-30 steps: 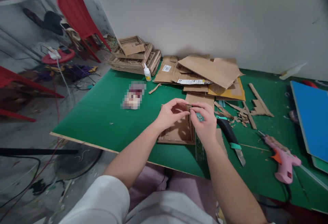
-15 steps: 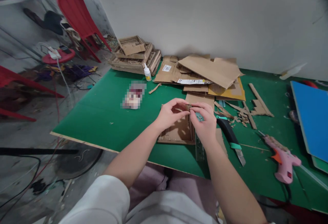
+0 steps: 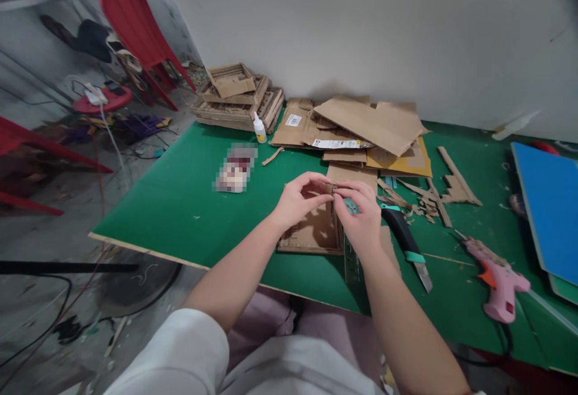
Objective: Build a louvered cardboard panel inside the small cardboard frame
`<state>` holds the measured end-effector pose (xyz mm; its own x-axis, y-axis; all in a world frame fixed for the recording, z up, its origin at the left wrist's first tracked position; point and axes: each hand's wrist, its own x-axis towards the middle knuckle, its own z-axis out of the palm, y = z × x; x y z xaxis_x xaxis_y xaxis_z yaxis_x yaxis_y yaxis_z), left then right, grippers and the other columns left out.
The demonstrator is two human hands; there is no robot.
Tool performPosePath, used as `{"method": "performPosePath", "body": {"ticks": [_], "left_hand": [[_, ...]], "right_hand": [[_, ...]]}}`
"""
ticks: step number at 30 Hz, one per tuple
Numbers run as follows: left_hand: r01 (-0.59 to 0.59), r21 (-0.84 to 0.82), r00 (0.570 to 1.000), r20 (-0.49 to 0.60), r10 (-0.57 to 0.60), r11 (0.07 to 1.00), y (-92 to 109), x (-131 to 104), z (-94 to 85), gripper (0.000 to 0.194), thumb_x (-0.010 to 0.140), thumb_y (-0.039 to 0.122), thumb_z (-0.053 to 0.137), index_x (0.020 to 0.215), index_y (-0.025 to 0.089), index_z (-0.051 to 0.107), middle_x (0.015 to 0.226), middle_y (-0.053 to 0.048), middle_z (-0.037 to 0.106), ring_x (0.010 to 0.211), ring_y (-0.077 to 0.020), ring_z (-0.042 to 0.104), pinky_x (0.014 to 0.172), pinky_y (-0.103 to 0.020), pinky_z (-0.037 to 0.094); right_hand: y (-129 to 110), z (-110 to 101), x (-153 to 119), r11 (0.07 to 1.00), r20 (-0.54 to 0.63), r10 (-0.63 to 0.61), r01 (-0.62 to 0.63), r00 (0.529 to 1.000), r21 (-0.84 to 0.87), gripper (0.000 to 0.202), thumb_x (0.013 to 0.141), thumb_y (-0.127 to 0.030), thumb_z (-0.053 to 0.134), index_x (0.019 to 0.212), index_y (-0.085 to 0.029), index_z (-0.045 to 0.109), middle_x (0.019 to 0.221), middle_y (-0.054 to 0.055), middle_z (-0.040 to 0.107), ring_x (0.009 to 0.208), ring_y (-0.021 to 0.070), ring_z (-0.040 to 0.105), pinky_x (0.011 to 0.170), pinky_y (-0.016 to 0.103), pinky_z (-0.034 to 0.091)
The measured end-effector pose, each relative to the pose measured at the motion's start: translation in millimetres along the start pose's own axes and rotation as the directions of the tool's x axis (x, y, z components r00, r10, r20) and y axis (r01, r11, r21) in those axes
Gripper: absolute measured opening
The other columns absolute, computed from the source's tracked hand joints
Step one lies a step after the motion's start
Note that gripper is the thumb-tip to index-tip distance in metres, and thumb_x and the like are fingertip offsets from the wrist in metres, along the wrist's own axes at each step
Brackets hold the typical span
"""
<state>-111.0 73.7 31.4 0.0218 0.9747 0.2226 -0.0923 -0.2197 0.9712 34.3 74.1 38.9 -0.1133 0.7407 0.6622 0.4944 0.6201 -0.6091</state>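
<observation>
Hands (image 3: 292,202) on small brown piece (image 3: 331,188) over shallow rectangular cardboard tray (image 3: 315,233)

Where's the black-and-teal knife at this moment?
In the head view, the knife lies on the green table, to the right of the right hand, between it and the pink glue gun.

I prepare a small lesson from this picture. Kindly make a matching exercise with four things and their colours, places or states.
1. Glue gun
2. Knife
3. White bottle
4. Cardboard tray

A. Upright, near the stacked trays
B. Partly hidden behind the left hand
C. Pink
D. Black and teal handle, blade showing

Pairs: 1-C, 2-D, 3-A, 4-B
</observation>
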Motion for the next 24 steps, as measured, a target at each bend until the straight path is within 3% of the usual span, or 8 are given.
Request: {"method": "performPosePath", "body": {"ticks": [24], "left_hand": [[0.006,-0.017,0.999,0.046,-0.005,1.000,-0.6,0.0,0.4,0.031,0.063,0.023,0.074,0.090,0.017,0.059,0.076,0.001,0.062,0.071,-0.0099,0.060,0.064,-0.022,0.049]], "right_hand": [[1.9,1.1,-0.7,1.000,0.018,0.012,-0.012,1.000,-0.017,0.010,0.077,-0.017,0.055,0.068,-0.021,0.057,0.083,0.004,0.065,0.087,0.0182,0.057,0.082,0.039,0.045]]}}
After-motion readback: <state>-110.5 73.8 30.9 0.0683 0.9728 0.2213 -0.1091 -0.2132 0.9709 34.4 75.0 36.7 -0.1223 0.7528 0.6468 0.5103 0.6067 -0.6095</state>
